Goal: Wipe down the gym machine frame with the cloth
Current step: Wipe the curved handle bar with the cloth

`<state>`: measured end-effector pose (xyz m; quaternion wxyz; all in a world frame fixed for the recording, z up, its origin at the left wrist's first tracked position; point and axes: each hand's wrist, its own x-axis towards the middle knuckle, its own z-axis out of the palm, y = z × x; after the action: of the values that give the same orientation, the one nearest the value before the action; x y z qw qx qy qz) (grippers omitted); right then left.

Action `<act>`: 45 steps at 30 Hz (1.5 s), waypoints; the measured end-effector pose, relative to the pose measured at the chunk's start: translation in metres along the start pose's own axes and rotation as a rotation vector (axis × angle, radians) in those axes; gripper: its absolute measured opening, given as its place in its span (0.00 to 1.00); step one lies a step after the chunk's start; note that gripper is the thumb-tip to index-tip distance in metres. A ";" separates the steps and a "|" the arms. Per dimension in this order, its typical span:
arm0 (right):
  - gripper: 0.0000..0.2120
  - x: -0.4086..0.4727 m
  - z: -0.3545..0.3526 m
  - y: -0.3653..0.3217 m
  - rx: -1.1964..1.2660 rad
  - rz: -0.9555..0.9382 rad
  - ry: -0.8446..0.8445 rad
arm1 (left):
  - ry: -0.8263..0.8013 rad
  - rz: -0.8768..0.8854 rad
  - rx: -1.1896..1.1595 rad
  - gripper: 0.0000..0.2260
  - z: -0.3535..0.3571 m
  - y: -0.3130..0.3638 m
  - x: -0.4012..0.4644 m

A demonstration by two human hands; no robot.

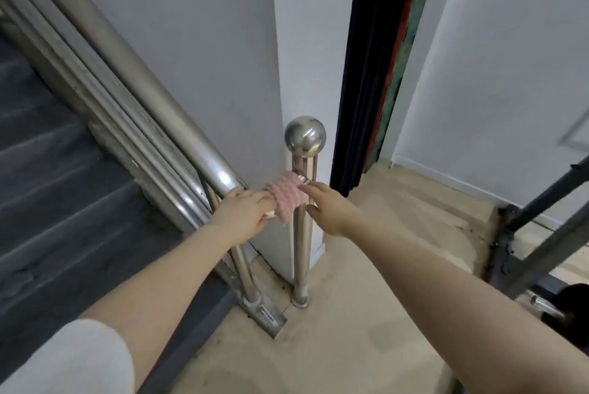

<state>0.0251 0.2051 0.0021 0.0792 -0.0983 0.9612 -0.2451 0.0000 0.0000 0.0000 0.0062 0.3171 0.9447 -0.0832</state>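
I see my left hand point(243, 213) with its fingers point(267, 213) curled round the handrail point(143, 87), gripping one pink cloth point(287, 196) against it. My right hand point(328, 207) reaches in, fingers point(307, 189) loosely extended, touching the cloth's far edge. Just beyond them stands one post point(301, 250) topped by one steel ball point(305, 136).

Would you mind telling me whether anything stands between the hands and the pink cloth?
Nothing visible does. The left hand already holds the pink cloth against the steel railing, and the right hand touches its other edge.
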 end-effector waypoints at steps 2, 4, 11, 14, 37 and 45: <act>0.22 0.029 0.011 -0.004 0.086 0.101 0.073 | -0.020 -0.030 0.047 0.22 0.007 -0.011 0.011; 0.19 0.052 0.023 -0.006 0.204 0.296 0.114 | 0.003 -0.022 0.126 0.23 0.017 -0.016 0.017; 0.20 0.090 0.056 0.006 0.626 0.581 0.160 | 0.098 0.028 0.150 0.19 0.030 -0.016 0.032; 0.11 0.077 0.035 0.012 0.594 0.544 0.236 | 0.081 0.045 0.101 0.19 0.033 -0.018 0.032; 0.12 -0.423 -0.115 0.037 0.363 0.409 0.520 | -0.347 0.608 -1.232 0.04 -0.095 0.353 -0.087; 0.04 -0.561 -0.117 0.055 0.917 0.804 0.783 | -0.483 0.410 -1.645 0.07 -0.133 0.504 -0.171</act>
<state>0.5363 0.4333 0.1352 -0.1536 0.4008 0.6814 -0.5929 0.4445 0.3148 0.0648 0.4470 0.3494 0.6025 0.5613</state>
